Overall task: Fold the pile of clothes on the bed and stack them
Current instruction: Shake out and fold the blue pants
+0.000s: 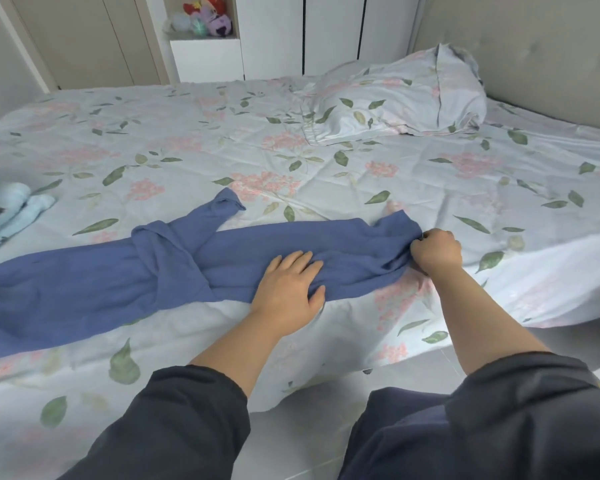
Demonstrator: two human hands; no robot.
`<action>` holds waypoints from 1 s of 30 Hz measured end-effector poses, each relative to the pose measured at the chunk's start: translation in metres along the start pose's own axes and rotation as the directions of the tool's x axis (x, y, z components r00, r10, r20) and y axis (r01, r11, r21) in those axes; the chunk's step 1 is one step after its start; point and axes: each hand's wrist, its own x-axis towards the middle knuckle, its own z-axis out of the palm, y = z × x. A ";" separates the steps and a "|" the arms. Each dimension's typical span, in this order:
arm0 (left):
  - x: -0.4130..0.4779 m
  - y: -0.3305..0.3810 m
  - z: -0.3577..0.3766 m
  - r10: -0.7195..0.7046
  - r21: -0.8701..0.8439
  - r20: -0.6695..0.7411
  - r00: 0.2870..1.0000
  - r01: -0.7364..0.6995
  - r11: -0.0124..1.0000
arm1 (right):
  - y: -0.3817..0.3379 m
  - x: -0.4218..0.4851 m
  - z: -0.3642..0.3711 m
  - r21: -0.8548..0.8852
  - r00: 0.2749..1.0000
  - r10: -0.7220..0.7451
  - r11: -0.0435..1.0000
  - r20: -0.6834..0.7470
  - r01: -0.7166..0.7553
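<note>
A long blue garment (174,268) lies stretched across the bed (326,161); the left hand (286,278) presses flat and open on it; the right hand (435,249) fists its end. To fold neatly, pin the middle and draw the end over evenly.

Blue garment (118,271): its left end is running off the frame's left edge, and the part under the left hand (286,282) is lying hidden. Right hand (435,251): its fingertips are curling out of sight into the cloth. Pale blue clothes (4,213), middle left, are being cut by the edge; soft toys (205,15), upper centre, are showing too blurred to identify.
</note>
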 end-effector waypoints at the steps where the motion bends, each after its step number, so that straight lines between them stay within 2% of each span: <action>1: 0.000 -0.002 0.003 -0.008 0.019 0.015 1.000 0.008 1.000 | -0.001 0.002 0.000 -0.014 0.999 0.000 1.000 0.041 0.000; 3: -0.001 -0.005 0.005 -0.024 0.057 0.038 0.999 0.022 0.998 | -0.004 0.007 0.000 0.024 0.991 0.001 1.000 0.136 -0.005; 5: 0.000 -0.005 0.006 -0.032 0.079 0.045 0.999 0.028 0.996 | -0.004 0.008 -0.004 0.088 0.991 -0.014 0.996 0.135 0.002; 7: 0.000 -0.004 0.006 -0.043 0.085 0.043 0.998 0.039 0.996 | 0.006 0.008 -0.008 0.241 1.000 0.001 0.970 -0.024 0.005; 9: 0.000 -0.003 0.007 -0.058 0.097 0.046 0.997 0.053 0.994 | 0.021 0.007 -0.013 0.356 0.977 0.107 0.934 -0.184 -0.035; 11: 0.000 -0.003 0.007 -0.067 0.110 0.056 0.996 0.061 0.992 | 0.026 0.006 -0.018 0.283 0.971 0.154 0.954 -0.185 -0.097; 13: 0.000 -0.003 0.007 -0.066 0.107 0.061 0.996 0.060 0.993 | 0.022 0.006 -0.019 0.043 0.983 0.150 0.988 -0.106 -0.147; 15: 0.000 -0.003 0.007 -0.065 0.102 0.070 0.995 0.058 0.993 | 0.017 0.009 -0.017 -0.146 0.988 0.121 0.980 -0.094 -0.134; 17: 0.000 -0.004 0.007 -0.056 0.111 0.071 0.996 0.048 0.993 | 0.013 0.015 -0.013 -0.126 0.992 0.049 0.990 -0.116 -0.064; 20: 0.000 -0.004 0.008 -0.040 0.135 0.072 0.997 0.030 0.990 | -0.002 0.026 -0.006 0.078 0.993 -0.030 0.996 -0.116 0.039; 22: -0.001 -0.004 0.008 -0.033 0.148 0.069 0.997 0.023 0.989 | -0.018 0.033 -0.001 0.134 0.996 -0.057 0.989 -0.068 0.066; 25: -0.001 -0.005 0.008 -0.026 0.142 0.063 0.998 0.017 0.990 | -0.035 0.046 0.005 -0.043 0.996 -0.036 0.998 0.086 0.040; 27: -0.001 -0.004 0.007 -0.022 0.144 0.049 0.999 0.015 0.989 | -0.042 0.057 0.005 -0.151 0.983 -0.054 0.985 0.173 0.081; 28: -0.002 -0.003 0.006 -0.021 0.145 0.032 0.999 0.016 0.989 | -0.046 0.062 0.003 -0.160 0.983 -0.087 0.981 0.161 0.113; 30: -0.003 -0.002 0.005 -0.019 0.137 -0.007 1.000 0.020 0.990 | -0.053 0.074 -0.005 -0.110 0.990 -0.139 0.984 0.004 0.138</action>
